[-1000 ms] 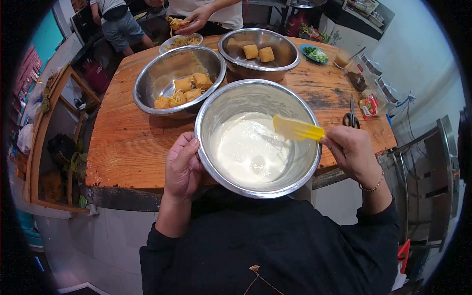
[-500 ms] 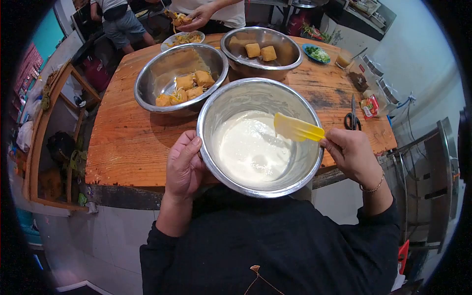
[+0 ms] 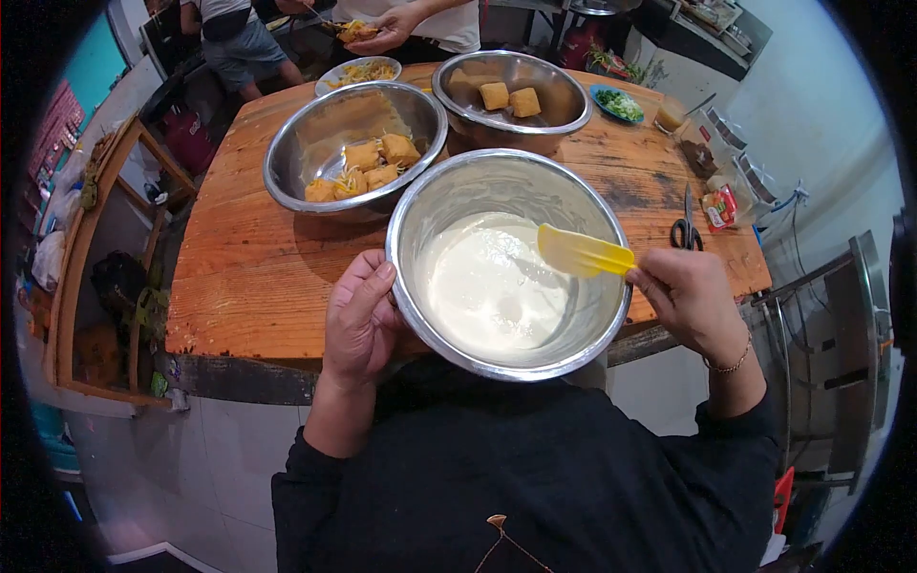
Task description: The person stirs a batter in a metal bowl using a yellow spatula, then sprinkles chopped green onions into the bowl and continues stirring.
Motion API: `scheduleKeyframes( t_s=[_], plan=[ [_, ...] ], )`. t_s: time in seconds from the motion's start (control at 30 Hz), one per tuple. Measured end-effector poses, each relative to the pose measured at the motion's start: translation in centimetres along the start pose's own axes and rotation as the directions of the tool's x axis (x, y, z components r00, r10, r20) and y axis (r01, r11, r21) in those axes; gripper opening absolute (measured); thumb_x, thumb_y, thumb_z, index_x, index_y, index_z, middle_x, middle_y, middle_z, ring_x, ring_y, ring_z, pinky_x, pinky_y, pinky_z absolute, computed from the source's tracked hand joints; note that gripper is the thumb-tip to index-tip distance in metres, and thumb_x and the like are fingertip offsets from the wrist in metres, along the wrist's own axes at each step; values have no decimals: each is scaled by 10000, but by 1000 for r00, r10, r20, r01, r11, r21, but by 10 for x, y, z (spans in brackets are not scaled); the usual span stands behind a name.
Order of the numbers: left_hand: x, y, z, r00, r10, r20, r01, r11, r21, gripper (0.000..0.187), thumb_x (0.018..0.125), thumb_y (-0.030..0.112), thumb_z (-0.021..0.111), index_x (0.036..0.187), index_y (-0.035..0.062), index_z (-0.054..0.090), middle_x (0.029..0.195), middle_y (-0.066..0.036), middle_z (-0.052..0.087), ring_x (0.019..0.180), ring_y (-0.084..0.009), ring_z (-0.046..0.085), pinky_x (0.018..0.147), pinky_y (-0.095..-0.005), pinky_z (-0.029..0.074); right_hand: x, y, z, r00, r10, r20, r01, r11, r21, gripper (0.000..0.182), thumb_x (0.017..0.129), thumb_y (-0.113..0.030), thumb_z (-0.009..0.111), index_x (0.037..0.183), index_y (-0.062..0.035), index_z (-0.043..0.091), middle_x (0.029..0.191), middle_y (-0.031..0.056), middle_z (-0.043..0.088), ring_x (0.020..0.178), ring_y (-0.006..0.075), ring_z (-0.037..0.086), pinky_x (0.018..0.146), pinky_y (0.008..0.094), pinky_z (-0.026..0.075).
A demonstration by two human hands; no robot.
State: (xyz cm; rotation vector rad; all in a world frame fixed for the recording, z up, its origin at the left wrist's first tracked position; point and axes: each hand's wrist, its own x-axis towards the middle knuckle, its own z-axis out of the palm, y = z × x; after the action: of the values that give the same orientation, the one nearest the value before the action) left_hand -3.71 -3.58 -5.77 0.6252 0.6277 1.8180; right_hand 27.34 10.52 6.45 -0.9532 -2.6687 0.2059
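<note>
- The left hand (image 3: 361,310) has its thumb up against the rim of the steel mixing bowl (image 3: 506,181), the other fingers curled beneath and partly hidden; this grip probably steadies the bowl.
- The bowl stands over the wooden table's (image 3: 239,286) near edge, close to the person's body, likely for easy reach; what bears it underneath is hidden.
- The right hand (image 3: 690,294) is closed around the handle end of a yellow spatula (image 3: 585,252), just beside the bowl's right rim.
- The spatula's blade points inward over the white batter (image 3: 492,296), so drips would probably fall back in; whether it touches the surface I cannot tell.
- Just beyond, a left-hand steel bowl (image 3: 330,119) holds filled tofu pieces (image 3: 399,150), and the farther bowl (image 3: 559,91) two tofu cubes (image 3: 494,95), both seemingly within reach.
- Scissors (image 3: 687,234) lie on the right, apart from both hands.
- Across the table, a co-worker's hand (image 3: 387,31) holds food.
</note>
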Motion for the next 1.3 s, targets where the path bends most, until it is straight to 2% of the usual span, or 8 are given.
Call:
scheduleKeyframes(
  t_s=[0.07,0.33,0.43,0.6,0.8,0.93,1.13,1.3],
  plan=[
    [-1,0,0,1000,0,-18,0,1000,9,206,1020,143,509,1151,-15,502,995,-85,628,828,-105,652,679,-224,578,0,-4,-6,994,11,107,-7,999,-32,177,885,-186,680,811,-35,623,708,151,589,670,340,614,604,423,475],
    [-2,1,4,999,-9,-53,12,998,57,235,1017,148,518,1179,-20,499,1027,-98,631,855,-124,666,687,-258,604,47,-14,-40,969,-205,139,232,949,-214,127,851,-100,631,924,-27,705,769,166,617,746,357,621,685,445,496],
    [-4,4,24,987,26,-156,-7,992,125,300,1015,144,519,1251,-38,482,1096,-121,629,878,-140,678,709,-277,619,87,-10,-24,951,-229,206,280,921,-270,130,839,-89,639,922,-20,710,812,161,622,787,345,624,693,443,488],
    [-2,8,23,995,-5,-96,16,993,118,375,1018,131,501,1340,-52,441,1159,-141,622,877,-149,688,652,-281,628,146,-18,26,939,-223,262,310,878,-365,141,816,-110,634,894,-54,737,789,140,644,810,327,660,723,431,509],
    [1,10,22,998,-33,-46,38,993,112,374,1019,125,492,1346,-52,448,1143,-130,631,876,-142,685,634,-290,629,165,-52,45,723,-624,296,670,738,-83,144,821,-131,635,904,-107,750,783,118,643,813,326,659,716,423,517],
    [0,8,21,995,-26,-93,35,994,100,379,1013,119,502,1346,-54,446,1153,-134,629,898,-148,683,670,-297,631,128,-77,10,677,-459,575,622,775,-114,127,815,-128,655,875,-103,765,790,89,646,823,302,661,731,412,510],
    [2,6,22,997,-5,-82,11,997,78,376,1007,100,505,1339,-62,435,1207,-164,602,980,-181,673,736,-333,635,123,-71,-15,803,-482,351,591,720,-363,141,812,-101,619,802,-69,756,751,97,633,810,254,643,817,388,475],
    [3,4,24,995,1,-95,5,998,65,361,1013,98,494,1332,-63,440,1192,-159,607,983,-178,670,762,-330,626,144,-81,23,711,-636,300,701,607,-373,153,820,-110,592,746,-67,718,783,101,652,815,249,647,805,380,482]
  ],
)
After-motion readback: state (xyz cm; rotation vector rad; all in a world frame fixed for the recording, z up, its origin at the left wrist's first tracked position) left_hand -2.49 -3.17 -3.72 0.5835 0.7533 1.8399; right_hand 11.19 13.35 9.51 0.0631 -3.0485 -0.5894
